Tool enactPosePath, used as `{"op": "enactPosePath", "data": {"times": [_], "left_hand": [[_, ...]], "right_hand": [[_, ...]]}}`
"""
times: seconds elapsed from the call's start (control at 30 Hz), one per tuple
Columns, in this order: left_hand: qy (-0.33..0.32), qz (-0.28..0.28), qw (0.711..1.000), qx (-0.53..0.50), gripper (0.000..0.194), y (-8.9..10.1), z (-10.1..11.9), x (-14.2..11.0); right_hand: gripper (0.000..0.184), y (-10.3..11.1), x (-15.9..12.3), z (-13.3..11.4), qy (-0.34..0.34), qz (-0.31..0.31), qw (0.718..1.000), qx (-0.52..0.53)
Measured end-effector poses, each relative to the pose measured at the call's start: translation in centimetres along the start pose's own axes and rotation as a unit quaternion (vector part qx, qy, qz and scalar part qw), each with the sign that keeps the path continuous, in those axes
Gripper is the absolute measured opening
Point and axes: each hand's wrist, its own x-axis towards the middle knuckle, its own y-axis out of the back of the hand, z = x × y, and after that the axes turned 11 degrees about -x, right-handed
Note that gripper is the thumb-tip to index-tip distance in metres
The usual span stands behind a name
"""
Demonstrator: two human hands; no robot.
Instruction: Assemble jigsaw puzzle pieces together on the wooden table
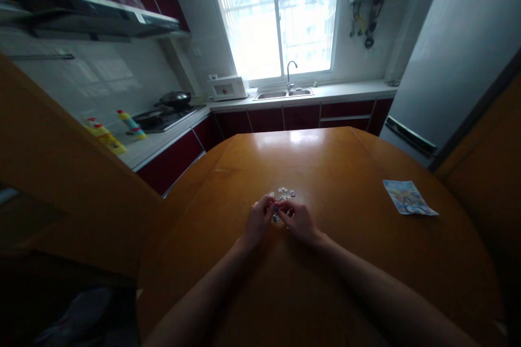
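Note:
Small jigsaw pieces (282, 190) lie in a loose cluster on the wooden table (285, 160), most with their pale sides up. My left hand (260, 218) and my right hand (299, 220) meet just in front of them, fingertips nearly touching. Pinched between the fingers of both hands is a dark bluish jigsaw piece (277, 209); whether it is one piece or two joined is too small to tell. Another coloured piece (275, 218) shows right below the fingertips. My right hand partly covers further pieces.
A colourful printed sheet (409, 197) lies on the table at the right. Beyond the table run a counter with a sink (285, 94), a white microwave (228, 88) and a stove with a wok (175, 98). A fridge (456, 54) stands at the right.

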Motion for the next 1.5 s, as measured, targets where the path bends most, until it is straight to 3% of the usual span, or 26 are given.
{"op": "enactPosePath", "data": {"times": [0.23,0.33,0.43,0.6,0.77,0.83,0.97,1.13,1.27,1.4,1.5], "left_hand": [[-0.072,-0.039,0.983,0.167,0.014,-0.1,-0.5,0.0],[-0.087,-0.056,0.975,0.197,0.013,-0.3,-0.2,-0.2],[-0.066,-0.033,0.975,0.208,0.017,-0.5,0.1,-0.2],[-0.022,-0.011,0.981,0.194,0.02,0.3,-0.4,0.4],[0.001,0.001,0.978,0.209,0.029,1.4,-1.9,1.1],[0.005,0.011,0.979,0.202,0.032,1.6,-2.1,1.2],[-0.022,-0.004,0.976,0.218,0.039,1.0,-0.6,0.6],[-0.154,-0.213,0.932,0.249,0.052,-2.7,2.8,0.1],[-0.135,-0.298,0.907,0.264,0.064,-5.2,2.9,1.6],[-0.102,-0.32,0.9,0.278,0.056,-4.4,0.8,3.3],[-0.07,-0.295,0.907,0.292,0.059,-2.3,-0.8,3.6]], "right_hand": [[0.007,-0.5,0.1,0.3,-0.044,0.025,0.997,0.049],[0.015,-0.8,0.2,0.1,-0.061,0.026,0.991,0.117],[0.021,-0.9,0.4,0.1,-0.083,0.018,0.987,0.135],[0.011,0.2,0.5,0.7,-0.053,0.04,0.998,-0.007],[0.027,2.4,0.8,1.5,-0.022,-0.032,0.984,-0.175],[0.031,3.8,1.4,1.9,-0.036,-0.022,0.977,-0.209],[0.034,8.6,2.8,3.5,-0.056,0.078,0.97,-0.225],[0.031,16.9,2.2,7.4,-0.118,0.101,0.935,-0.318],[0.033,22.9,-0.9,10.4,-0.143,0.105,0.915,-0.363],[0.04,27.1,-5.4,13.3,-0.129,0.097,0.889,-0.429],[0.047,28.5,-8.4,14.6,-0.153,0.061,0.868,-0.468]]}}
